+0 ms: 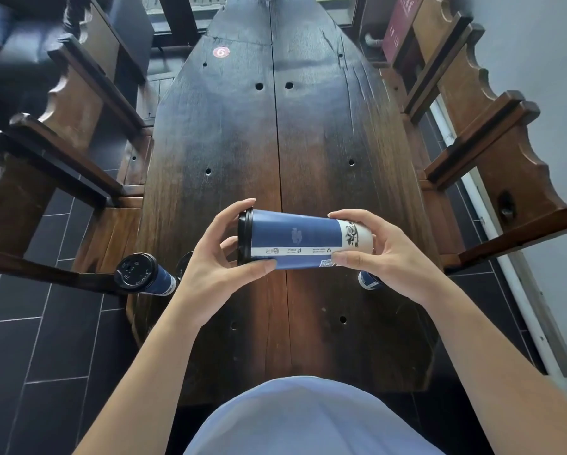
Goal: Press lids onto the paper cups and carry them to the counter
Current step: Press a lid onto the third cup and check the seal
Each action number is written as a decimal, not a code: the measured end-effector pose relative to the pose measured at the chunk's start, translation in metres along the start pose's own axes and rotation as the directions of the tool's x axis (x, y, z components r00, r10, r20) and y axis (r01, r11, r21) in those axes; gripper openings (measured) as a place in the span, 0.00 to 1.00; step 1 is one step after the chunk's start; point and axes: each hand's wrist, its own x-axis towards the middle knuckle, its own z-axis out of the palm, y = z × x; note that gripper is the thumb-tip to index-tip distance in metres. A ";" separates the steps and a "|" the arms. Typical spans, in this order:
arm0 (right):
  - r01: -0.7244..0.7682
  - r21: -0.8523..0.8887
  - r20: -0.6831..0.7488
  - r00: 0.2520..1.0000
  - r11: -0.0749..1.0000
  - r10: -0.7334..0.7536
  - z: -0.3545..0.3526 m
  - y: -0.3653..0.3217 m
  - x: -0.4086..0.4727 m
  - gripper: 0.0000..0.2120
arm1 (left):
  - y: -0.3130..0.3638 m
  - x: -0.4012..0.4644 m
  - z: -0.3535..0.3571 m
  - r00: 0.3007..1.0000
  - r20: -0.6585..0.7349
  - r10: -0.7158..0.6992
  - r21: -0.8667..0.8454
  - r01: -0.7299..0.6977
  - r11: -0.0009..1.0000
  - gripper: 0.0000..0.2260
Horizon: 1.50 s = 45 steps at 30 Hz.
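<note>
I hold a blue and white paper cup point(303, 239) sideways above the dark wooden table point(275, 142). Its black lid point(243, 236) points left. My left hand point(221, 261) grips the lid end, fingers over the rim and thumb underneath. My right hand point(374, 254) grips the white base end. A second lidded blue cup point(144, 274) stands at the table's left edge. Behind my left hand the edge of another black lid point(184, 266) peeks out. Part of a further blue cup point(369, 281) shows under my right hand.
Heavy wooden chairs line both sides of the table, on the left point(62, 133) and on the right point(492, 133). A round red sticker with a 6 point(221, 52) sits near the table's far end. Dark floor tiles point(45, 356) lie to my left.
</note>
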 end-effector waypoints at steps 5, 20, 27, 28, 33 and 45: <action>-0.047 -0.013 -0.005 0.999 0.999 0.047 -0.001 0.002 0.000 0.26 | -0.002 0.001 0.000 1.000 0.008 -0.015 0.011 0.015 1.000 0.37; -0.067 0.030 -0.037 0.997 0.997 0.068 0.003 -0.002 0.004 0.23 | -0.004 0.010 0.005 0.997 -0.064 -0.047 -0.177 0.035 0.984 0.43; -0.080 0.025 -0.066 0.994 0.996 0.082 0.017 0.006 0.009 0.28 | -0.002 0.021 0.019 0.959 -0.132 -0.252 -0.498 0.156 0.853 0.51; -0.082 0.018 -0.060 0.995 0.996 0.083 0.020 0.010 0.010 0.29 | -0.001 0.023 0.020 0.955 -0.133 -0.266 -0.522 0.161 0.838 0.52; -0.100 -0.085 -0.059 0.994 0.991 0.095 0.039 0.022 0.016 0.31 | 0.004 0.032 0.024 0.956 -0.068 -0.285 -0.523 0.209 0.827 0.32; -0.125 -0.166 0.040 0.990 0.978 0.134 0.050 0.025 0.021 0.29 | 0.001 0.036 0.022 0.946 -0.021 -0.324 -0.445 0.281 0.850 0.29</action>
